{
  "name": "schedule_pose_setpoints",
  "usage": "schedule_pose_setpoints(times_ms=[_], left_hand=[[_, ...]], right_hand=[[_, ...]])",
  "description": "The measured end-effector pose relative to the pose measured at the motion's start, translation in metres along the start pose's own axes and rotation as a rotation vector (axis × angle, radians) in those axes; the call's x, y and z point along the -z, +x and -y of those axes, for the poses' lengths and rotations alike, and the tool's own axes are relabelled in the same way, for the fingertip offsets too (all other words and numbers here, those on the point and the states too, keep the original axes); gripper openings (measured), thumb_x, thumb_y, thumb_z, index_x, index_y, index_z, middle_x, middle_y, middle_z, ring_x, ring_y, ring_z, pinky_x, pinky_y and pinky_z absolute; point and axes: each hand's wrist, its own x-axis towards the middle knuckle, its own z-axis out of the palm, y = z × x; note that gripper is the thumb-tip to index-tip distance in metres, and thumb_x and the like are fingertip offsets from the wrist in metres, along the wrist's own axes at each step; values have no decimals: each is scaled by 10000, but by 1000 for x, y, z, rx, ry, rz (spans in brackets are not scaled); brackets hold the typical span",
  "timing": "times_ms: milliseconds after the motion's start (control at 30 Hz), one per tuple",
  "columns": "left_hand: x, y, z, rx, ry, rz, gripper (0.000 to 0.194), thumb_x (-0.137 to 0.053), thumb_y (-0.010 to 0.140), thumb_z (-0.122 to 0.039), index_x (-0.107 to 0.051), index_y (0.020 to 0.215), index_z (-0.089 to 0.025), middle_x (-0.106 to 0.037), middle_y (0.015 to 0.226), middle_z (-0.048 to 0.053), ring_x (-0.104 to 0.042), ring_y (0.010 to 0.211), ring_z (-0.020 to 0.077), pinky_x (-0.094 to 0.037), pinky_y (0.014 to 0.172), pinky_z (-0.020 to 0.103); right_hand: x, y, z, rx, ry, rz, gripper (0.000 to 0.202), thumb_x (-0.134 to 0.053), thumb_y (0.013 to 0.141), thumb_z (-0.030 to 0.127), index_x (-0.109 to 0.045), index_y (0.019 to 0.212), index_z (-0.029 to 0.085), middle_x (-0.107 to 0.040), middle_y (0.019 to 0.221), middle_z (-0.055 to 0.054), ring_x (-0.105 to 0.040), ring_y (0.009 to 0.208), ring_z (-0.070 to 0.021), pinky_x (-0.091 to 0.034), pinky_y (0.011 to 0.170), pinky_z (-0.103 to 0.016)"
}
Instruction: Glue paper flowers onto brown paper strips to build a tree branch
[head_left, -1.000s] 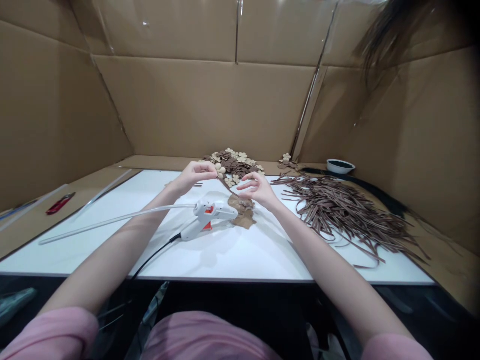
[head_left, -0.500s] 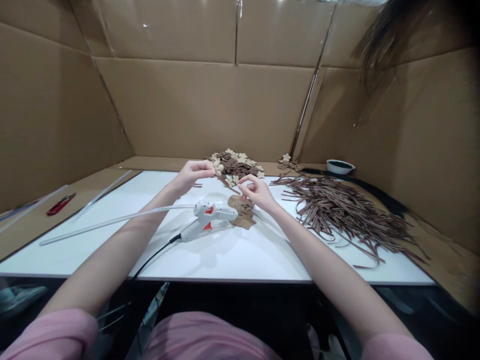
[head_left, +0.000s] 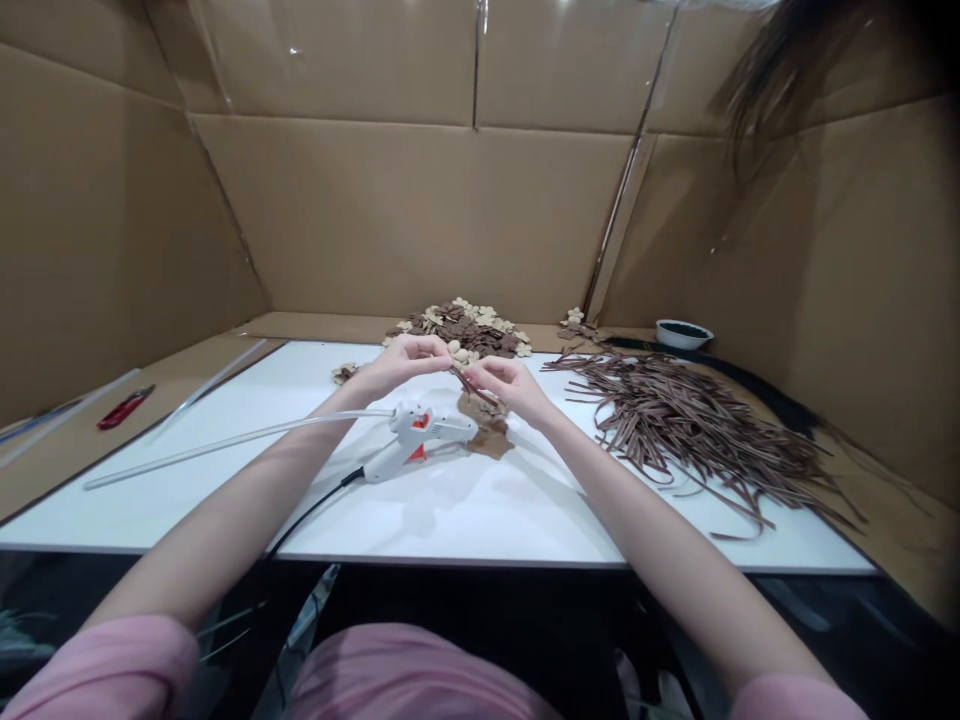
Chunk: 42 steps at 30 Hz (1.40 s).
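Observation:
Between my two hands runs a thin brown strip point(head_left: 472, 385), slanting down to the right. My left hand point(head_left: 411, 360) is closed on its upper end, with a cream flower cutout point(head_left: 459, 352) at the fingertips; whether the two are joined I cannot tell. My right hand point(head_left: 510, 383) pinches the strip close by. Below the hands a brown, irregular flat piece point(head_left: 489, 438) lies on the white board point(head_left: 480, 520). A white hot glue gun point(head_left: 412, 432) rests with its nozzle over that piece, a long clear glue stick point(head_left: 240, 455) sticking out of its back.
Behind my hands is a heap of brown and cream flower cutouts point(head_left: 480, 325). To the right lies a big pile of brown strips point(head_left: 697, 420), with a white bowl point(head_left: 682, 334) behind it. A red cutter point(head_left: 126, 408) lies at left. Cardboard walls point(head_left: 420, 210) surround the board.
My left hand has moved right, bringing the strip and cream flower closer to my right hand. My right hand has closed on the strip. The glue gun stays in place.

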Motion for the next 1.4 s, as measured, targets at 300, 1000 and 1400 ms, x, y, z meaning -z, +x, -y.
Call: schedule_pose_setpoints(times_ms=[300, 1000, 1400], left_hand=[[-9, 0, -5, -20, 164, 16, 295, -670, 805, -434, -679, 793, -140, -642, 851, 58, -579, 804, 165, -436, 723, 275], [2, 3, -1, -59, 326, -53, 369, -644, 812, -514, -697, 800, -150, -666, 865, 69, -593, 826, 179, -443, 743, 292], [3, 2, -3, -40, 351, -24, 374, -618, 836, -506, -699, 840, -141, -672, 889, 77, -593, 841, 184, -437, 730, 287]], right_hand=[[-2, -2, 2, -55, -15, 18, 382, -717, 716, 533, -665, 708, 154, -675, 678, -35, -575, 589, -134, -448, 563, -253], [9, -2, 0, -136, -5, 174, 489, -671, 752, 615, -711, 700, 131, -689, 668, -51, -538, 556, -120, -373, 515, -238], [11, -2, -3, -136, 26, 274, 456, -671, 768, 587, -710, 724, 134, -683, 714, -46, -524, 597, -120, -383, 579, -251]])
